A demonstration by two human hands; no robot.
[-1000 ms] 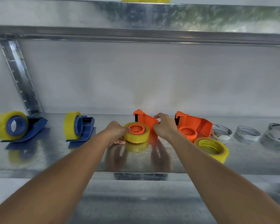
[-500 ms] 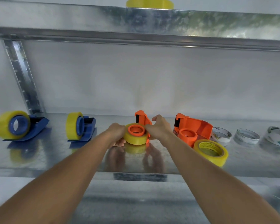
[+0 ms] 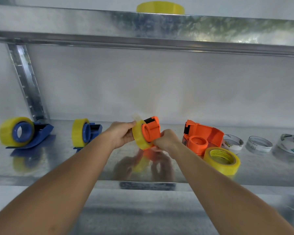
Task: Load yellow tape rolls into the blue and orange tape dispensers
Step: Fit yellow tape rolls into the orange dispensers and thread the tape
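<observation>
left hand: wrapped round the yellow tape roll, thumb at the loose tape end around 12 o'clock
right hand: clamped on the orange dispenser, lifted off the shelf
tip: I'd pull that end straight to the cutter, no twisting
still to load: spare roll at 4 o'clock, by the empty orange dispenser

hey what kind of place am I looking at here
Probably a storeroom or packing station: a galvanised metal shelf with a perforated steel upright, lined with loaded blue plastic tape dispensers, orange plastic tape dispensers and spare yellow tape rolls.
</observation>
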